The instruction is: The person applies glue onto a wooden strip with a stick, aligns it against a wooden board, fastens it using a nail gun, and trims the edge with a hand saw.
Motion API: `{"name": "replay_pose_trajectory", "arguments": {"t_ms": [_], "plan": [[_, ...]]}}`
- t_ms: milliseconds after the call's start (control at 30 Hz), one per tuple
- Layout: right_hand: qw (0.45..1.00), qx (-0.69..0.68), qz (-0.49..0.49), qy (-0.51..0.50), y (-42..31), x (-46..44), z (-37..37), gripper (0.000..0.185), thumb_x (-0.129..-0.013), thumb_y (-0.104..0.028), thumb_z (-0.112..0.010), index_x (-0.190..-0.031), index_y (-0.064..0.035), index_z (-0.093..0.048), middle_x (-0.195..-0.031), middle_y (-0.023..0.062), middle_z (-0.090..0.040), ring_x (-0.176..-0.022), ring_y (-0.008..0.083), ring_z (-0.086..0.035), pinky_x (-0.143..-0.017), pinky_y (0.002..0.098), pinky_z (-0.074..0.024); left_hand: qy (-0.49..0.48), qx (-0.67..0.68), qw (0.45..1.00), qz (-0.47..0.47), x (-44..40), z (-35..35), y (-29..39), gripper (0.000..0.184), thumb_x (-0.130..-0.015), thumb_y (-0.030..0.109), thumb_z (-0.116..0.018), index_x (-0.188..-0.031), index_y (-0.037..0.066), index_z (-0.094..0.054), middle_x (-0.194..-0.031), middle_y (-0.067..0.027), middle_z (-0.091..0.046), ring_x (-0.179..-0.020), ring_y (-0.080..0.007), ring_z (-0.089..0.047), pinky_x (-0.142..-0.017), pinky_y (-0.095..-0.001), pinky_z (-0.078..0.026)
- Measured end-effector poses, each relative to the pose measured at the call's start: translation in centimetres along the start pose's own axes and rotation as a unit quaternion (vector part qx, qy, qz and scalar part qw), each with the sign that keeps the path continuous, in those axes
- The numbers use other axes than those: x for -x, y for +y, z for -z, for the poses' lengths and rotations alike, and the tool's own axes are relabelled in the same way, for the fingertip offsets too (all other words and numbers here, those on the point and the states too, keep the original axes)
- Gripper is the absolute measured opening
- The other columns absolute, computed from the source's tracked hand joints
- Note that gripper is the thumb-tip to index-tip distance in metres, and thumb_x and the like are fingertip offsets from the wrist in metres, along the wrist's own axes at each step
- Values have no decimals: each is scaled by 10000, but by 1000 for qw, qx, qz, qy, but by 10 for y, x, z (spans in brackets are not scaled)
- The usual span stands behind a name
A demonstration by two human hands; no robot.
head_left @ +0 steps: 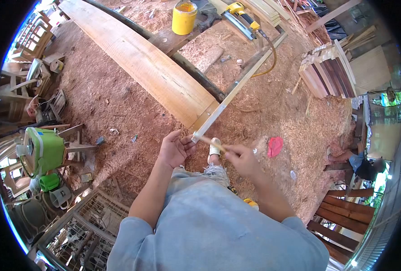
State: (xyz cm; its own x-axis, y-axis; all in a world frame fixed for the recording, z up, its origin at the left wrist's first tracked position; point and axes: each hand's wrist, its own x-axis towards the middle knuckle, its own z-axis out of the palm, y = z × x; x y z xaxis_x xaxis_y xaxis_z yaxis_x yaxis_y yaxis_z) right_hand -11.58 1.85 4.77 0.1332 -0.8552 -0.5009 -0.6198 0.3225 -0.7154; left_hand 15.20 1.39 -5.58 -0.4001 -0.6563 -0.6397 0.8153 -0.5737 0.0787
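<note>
My right hand (243, 160) is closed around a thin, tan wooden stick (212, 143). The stick's far end meets the near end of a long, narrow wooden strip (230, 97); I cannot make out what its tip is. My left hand (175, 150) is palm up with its fingers loosely spread, the fingertips at the strip's near end; whether they touch it is unclear. Beneath the strip, the end of a wide, pale plank (151, 63) lies crosswise to it.
A yellow bucket (184, 18) and a yellow nail gun (241, 16) with a hose sit beyond the plank. Stacked boards (327, 72) stand at right, a green cooler box (44, 151) at left. Another person (363, 165) is at far right. Shavings and a red scrap (275, 147) lie on the ground.
</note>
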Motion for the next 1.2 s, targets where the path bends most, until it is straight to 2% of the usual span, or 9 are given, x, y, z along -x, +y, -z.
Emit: {"name": "replay_pose_trajectory", "arguments": {"t_ms": [133,233,467,533,733,867,967,1033,1200], "plan": [[992,-102,17,-69,3,8,-5,310,-914,-152,-672,-1197,-29,-700,-968,70,-703,-855,127,-625,-766,289,-495,-20,-14,1000,0,0,2,1,392,-959,364,-501,-1111,20,-611,-965,-118,-717,-875,-271,-673,-835,-433,-546],[979,-198,-41,-14,-5,4,-1,310,-937,-140,-640,-1224,-32,-688,-953,35,-707,-836,98,-615,-742,260,-488,9,-4,1000,0,-1,-1,1,402,-958,364,-501,-1151,22,-587,-980,-133,-708,-888,-283,-669,-843,-437,-545],[993,-112,-6,28,0,-7,10,338,-945,-132,-634,-1252,5,-657,-1000,28,-698,-894,97,-603,-798,275,-491,0,-9,1000,-1,-4,-2,2,412,-954,365,-503,-1162,15,-574,-1014,-172,-692,-908,-308,-661,-846,-453,-546],[998,-63,5,31,4,-8,3,314,-930,-154,-647,-1219,-41,-691,-913,32,-705,-786,107,-596,-728,254,-476,-6,-8,1000,-6,-2,-5,3,415,-954,368,-503,-1165,17,-571,-995,-174,-694,-896,-308,-663,-839,-455,-550],[994,-14,96,-54,-5,16,-8,294,-924,-114,-647,-1199,-22,-695,-926,46,-689,-805,94,-580,-718,266,-469,-9,0,1000,-14,7,-14,5,424,-956,373,-495,-1161,5,-545,-942,-163,-706,-846,-311,-681,-811,-450,-563],[993,-114,12,-6,-13,11,-3,286,-920,-110,-650,-1194,-52,-706,-944,45,-687,-819,100,-595,-705,265,-466,-33,-10,999,-26,-1,-1,8,444,-956,365,-491,-1200,-5,-515,-954,-169,-706,-862,-313,-687,-819,-454,-570],[994,-107,2,-15,-4,9,-4,337,-912,-157,-673,-1233,-55,-684,-1018,96,-714,-956,157,-675,-832,292,-526,-31,-21,999,-17,1,-9,10,459,-954,363,-490,-1223,-9,-506,-968,-180,-702,-868,-312,-688,-824,-452,-573],[989,56,103,-85,-10,17,-6,337,-926,-129,-654,-1246,-22,-668,-1036,81,-713,-930,137,-662,-814,275,-519,-17,-29,999,-17,-1,-6,10,468,-954,363,-489,-1232,-13,-504,-984,-187,-700,-870,-310,-689,-829,-449,-573],[994,-68,47,-70,1,6,3,327,-950,-150,-620,-1246,-18,-659,-954,44,-690,-815,111,-616,-730,253,-487,-35,-37,998,-44,-6,7,5,462,-942,349,-482,-1061,-77,-614,-1069,-185,-700,-862,-312,-695,-880,-441,-562]]}}
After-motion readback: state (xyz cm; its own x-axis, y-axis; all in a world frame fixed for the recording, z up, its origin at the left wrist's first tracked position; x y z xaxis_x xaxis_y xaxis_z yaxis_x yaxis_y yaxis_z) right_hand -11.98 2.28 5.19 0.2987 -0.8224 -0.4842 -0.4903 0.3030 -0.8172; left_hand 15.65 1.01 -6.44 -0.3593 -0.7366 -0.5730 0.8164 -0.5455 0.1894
